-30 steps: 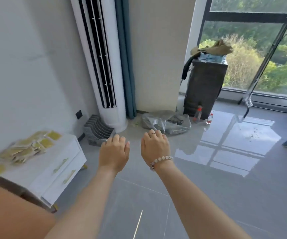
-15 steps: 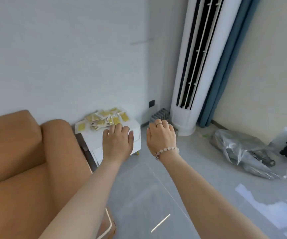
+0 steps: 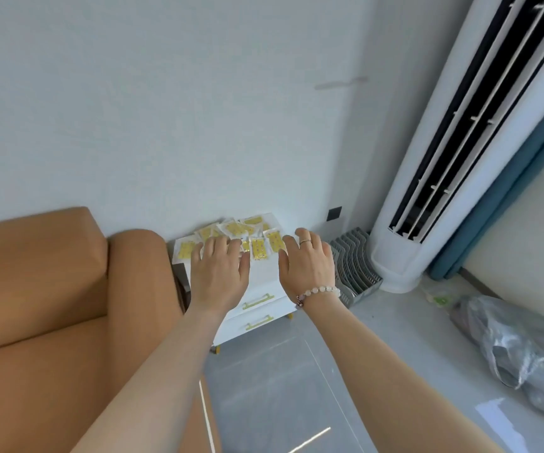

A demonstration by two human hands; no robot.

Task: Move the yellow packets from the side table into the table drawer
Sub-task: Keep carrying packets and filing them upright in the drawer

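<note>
Several yellow packets (image 3: 241,235) lie spread over the top of a small white side table (image 3: 265,277) against the wall. The table has two shut drawers with gold handles, the upper drawer (image 3: 259,300) and the lower drawer (image 3: 259,322). My left hand (image 3: 220,273) and my right hand (image 3: 306,264) are stretched out side by side in front of the table, palms down, fingers relaxed, holding nothing. They hide part of the tabletop and the nearest packets.
A tan sofa (image 3: 51,305) fills the left, its armrest right beside the table. A grey slatted rack (image 3: 354,268) leans at the table's right, then a tall white air conditioner (image 3: 444,158). A plastic bag (image 3: 522,348) lies on the grey floor at the right.
The view has swung left and closer: the side table moved from the left edge to the centre behind my hands. Both hands stayed out in front, empty.
</note>
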